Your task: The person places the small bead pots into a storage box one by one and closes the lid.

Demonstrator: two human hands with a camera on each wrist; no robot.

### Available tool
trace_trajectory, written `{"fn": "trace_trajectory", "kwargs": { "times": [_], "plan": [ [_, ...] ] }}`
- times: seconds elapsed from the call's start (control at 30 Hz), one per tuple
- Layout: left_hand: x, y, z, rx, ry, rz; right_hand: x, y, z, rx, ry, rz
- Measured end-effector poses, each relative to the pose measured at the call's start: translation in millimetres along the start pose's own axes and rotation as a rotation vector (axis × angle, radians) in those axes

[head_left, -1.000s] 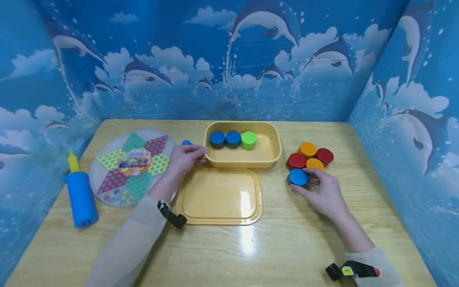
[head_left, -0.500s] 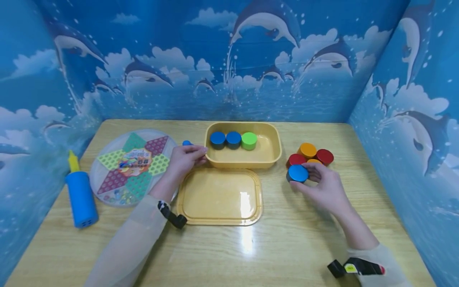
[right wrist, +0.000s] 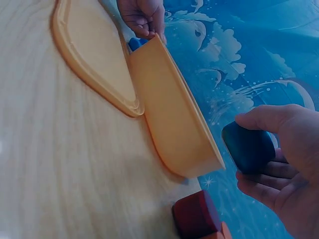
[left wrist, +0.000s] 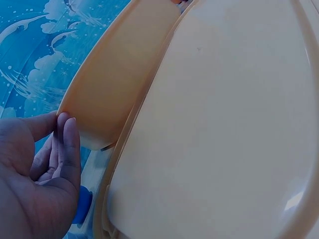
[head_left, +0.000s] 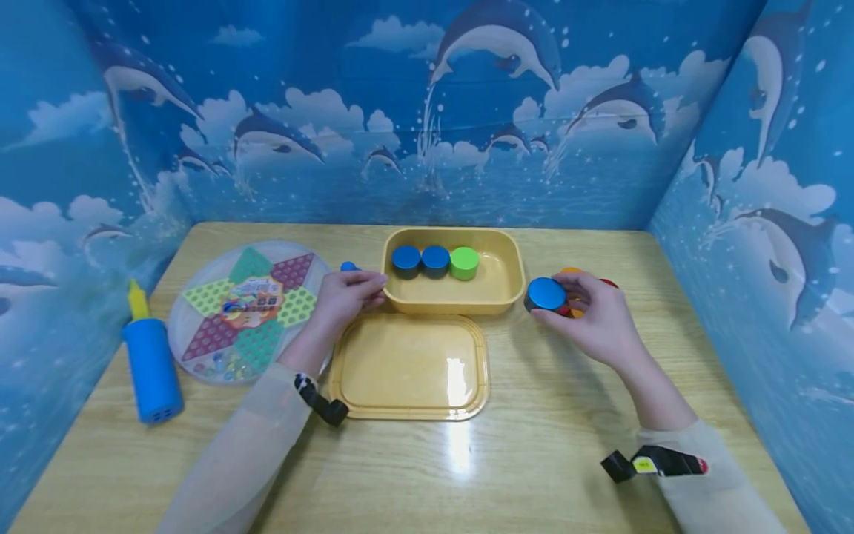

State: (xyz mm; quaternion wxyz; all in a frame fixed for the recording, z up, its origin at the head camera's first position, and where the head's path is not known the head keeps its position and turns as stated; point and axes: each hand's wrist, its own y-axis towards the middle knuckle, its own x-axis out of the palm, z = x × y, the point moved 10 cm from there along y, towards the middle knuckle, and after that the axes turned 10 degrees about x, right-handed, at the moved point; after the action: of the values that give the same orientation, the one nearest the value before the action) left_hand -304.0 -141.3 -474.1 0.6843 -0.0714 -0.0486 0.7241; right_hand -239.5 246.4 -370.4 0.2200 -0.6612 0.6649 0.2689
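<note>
My right hand point(head_left: 600, 315) grips a blue round block point(head_left: 545, 294) between thumb and fingers, held above the table. In the right wrist view, the block point(right wrist: 248, 147) is off the table, near one end of the yellow plastic box point(right wrist: 174, 109). My left hand point(head_left: 348, 297) pinches the left rim of that box point(head_left: 454, 305); the left wrist view shows the fingertips at its corner. Inside sit two blue round blocks point(head_left: 406, 262) and a green one point(head_left: 464, 263) in a row. Red and orange round blocks point(head_left: 571, 273) lie under my right hand, partly hidden.
A yellow lid point(head_left: 408, 367) lies in front of the box. At the left are a round Chinese checkers board point(head_left: 252, 302) and a blue hand pump point(head_left: 152, 371) with a yellow nozzle. A small blue object point(head_left: 348, 266) shows behind my left hand. Dolphin-print curtains enclose the table.
My right hand has lifted the blue round block from the table and moved it up and slightly left, over the red and orange blocks. My left hand stays at the box rim.
</note>
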Motion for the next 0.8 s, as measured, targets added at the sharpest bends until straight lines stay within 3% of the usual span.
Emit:
{"fn": "trace_trajectory", "kwargs": {
  "times": [0.23, 0.5, 0.8],
  "plan": [
    [0.3, 0.2, 1.0, 0.001, 0.006, 0.004, 8, 23, -12, 0.046, 0.026, -0.076],
    [1.4, 1.7, -0.8, 0.006, -0.036, 0.007, 25, 52, -24, 0.019, 0.050, -0.153],
    [0.9, 2.6, -1.9, -0.001, -0.024, 0.009, 45, 80, -26, 0.029, -0.012, -0.226]
  ]
}}
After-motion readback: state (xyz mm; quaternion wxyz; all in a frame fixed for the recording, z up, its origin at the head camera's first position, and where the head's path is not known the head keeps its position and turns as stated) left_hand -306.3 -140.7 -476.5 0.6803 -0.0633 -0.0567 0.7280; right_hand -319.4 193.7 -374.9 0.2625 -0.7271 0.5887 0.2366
